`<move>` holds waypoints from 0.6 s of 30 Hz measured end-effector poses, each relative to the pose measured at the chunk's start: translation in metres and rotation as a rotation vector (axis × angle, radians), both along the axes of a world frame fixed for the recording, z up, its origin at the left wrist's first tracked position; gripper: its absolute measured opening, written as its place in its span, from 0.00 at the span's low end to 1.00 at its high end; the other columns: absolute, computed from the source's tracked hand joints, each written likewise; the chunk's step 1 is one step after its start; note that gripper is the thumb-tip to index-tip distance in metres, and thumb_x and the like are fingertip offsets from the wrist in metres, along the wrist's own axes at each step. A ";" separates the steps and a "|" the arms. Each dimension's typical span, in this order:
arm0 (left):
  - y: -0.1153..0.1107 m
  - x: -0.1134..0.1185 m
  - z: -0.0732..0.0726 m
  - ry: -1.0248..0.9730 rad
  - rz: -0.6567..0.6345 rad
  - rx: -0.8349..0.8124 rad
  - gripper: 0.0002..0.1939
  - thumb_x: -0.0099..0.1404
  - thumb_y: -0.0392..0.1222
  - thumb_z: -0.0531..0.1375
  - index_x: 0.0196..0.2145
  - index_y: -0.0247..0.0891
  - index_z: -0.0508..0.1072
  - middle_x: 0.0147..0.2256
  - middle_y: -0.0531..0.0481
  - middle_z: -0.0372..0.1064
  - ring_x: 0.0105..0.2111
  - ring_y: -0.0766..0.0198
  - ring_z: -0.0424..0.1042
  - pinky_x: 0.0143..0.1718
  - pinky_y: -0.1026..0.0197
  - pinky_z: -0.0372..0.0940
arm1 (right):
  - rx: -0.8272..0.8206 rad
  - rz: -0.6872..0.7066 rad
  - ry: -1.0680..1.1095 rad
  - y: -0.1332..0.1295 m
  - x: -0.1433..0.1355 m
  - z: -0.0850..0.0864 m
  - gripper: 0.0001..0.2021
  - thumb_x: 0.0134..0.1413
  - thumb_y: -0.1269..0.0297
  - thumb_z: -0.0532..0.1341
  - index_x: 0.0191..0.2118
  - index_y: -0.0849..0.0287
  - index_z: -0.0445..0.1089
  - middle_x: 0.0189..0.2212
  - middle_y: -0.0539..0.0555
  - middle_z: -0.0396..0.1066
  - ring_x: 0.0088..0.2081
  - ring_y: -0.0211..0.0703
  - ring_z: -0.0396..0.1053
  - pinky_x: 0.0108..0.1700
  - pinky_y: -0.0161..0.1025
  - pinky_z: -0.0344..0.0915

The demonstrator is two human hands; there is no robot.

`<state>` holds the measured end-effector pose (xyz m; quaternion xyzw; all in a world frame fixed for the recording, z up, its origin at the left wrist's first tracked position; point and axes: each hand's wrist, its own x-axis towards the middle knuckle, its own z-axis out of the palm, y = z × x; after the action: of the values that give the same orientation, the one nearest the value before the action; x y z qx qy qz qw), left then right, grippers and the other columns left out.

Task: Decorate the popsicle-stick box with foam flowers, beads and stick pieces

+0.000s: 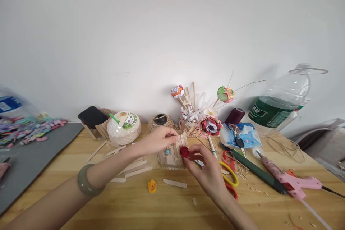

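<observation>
while aslant, right hand (207,169) on flower (184,151)

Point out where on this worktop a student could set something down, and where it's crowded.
Bare patches: the wood below the yellow flower, left of the small chip; the grey mat below the pastel twists. Crowded: around the scissors, green tool and pink glue gun, and along the wall.

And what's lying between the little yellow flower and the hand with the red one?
A flat wooden stick, in the head view, between the yellow flower and the right hand.
</observation>
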<state>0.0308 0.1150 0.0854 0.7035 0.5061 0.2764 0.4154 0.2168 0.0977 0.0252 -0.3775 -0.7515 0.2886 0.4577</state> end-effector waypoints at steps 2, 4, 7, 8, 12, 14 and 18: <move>0.002 -0.001 -0.001 0.000 0.007 0.001 0.14 0.59 0.46 0.53 0.31 0.33 0.72 0.24 0.53 0.66 0.24 0.66 0.63 0.27 0.65 0.56 | -0.003 -0.002 -0.010 0.000 0.000 0.000 0.04 0.50 0.67 0.59 0.34 0.57 0.63 0.30 0.52 0.68 0.28 0.39 0.69 0.32 0.38 0.71; 0.005 -0.001 -0.002 0.001 0.014 0.005 0.14 0.58 0.47 0.54 0.32 0.33 0.72 0.25 0.52 0.67 0.25 0.66 0.63 0.27 0.65 0.57 | -0.002 -0.007 -0.023 0.000 0.000 0.001 0.04 0.50 0.67 0.59 0.34 0.57 0.64 0.30 0.52 0.69 0.28 0.40 0.70 0.33 0.38 0.70; 0.007 -0.001 -0.003 0.006 0.024 0.014 0.14 0.57 0.48 0.56 0.32 0.33 0.73 0.26 0.51 0.68 0.26 0.65 0.64 0.28 0.65 0.58 | 0.009 -0.023 -0.048 0.001 0.001 0.001 0.04 0.49 0.68 0.59 0.34 0.57 0.64 0.30 0.52 0.69 0.28 0.40 0.70 0.32 0.38 0.70; 0.008 -0.001 -0.003 0.007 0.028 0.016 0.15 0.57 0.48 0.56 0.32 0.33 0.73 0.26 0.51 0.69 0.26 0.65 0.65 0.28 0.65 0.58 | 0.015 -0.029 -0.058 0.001 0.002 0.000 0.05 0.49 0.69 0.59 0.34 0.57 0.64 0.30 0.52 0.69 0.28 0.41 0.70 0.32 0.38 0.69; 0.011 -0.003 -0.004 0.002 0.034 0.017 0.15 0.57 0.49 0.56 0.32 0.33 0.73 0.27 0.50 0.70 0.26 0.64 0.65 0.27 0.65 0.58 | 0.039 -0.046 -0.098 0.002 0.003 -0.001 0.04 0.48 0.70 0.59 0.33 0.58 0.64 0.29 0.52 0.69 0.28 0.40 0.68 0.32 0.39 0.68; 0.011 -0.003 -0.004 -0.003 0.032 0.012 0.15 0.57 0.48 0.56 0.32 0.33 0.73 0.26 0.51 0.70 0.26 0.65 0.65 0.27 0.64 0.59 | 0.051 -0.051 -0.117 0.002 0.004 0.000 0.05 0.48 0.71 0.58 0.33 0.58 0.64 0.29 0.52 0.69 0.27 0.40 0.67 0.31 0.38 0.67; 0.011 -0.004 -0.005 -0.012 0.032 0.009 0.15 0.57 0.49 0.56 0.32 0.33 0.72 0.26 0.51 0.69 0.26 0.64 0.66 0.27 0.64 0.60 | 0.079 -0.054 -0.155 0.001 0.005 0.004 0.06 0.46 0.73 0.58 0.33 0.58 0.64 0.29 0.52 0.68 0.27 0.39 0.66 0.30 0.37 0.66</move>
<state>0.0270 0.1262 0.0804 0.6954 0.5137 0.2897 0.4107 0.2219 0.0984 0.0289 -0.4004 -0.7850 0.2160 0.4204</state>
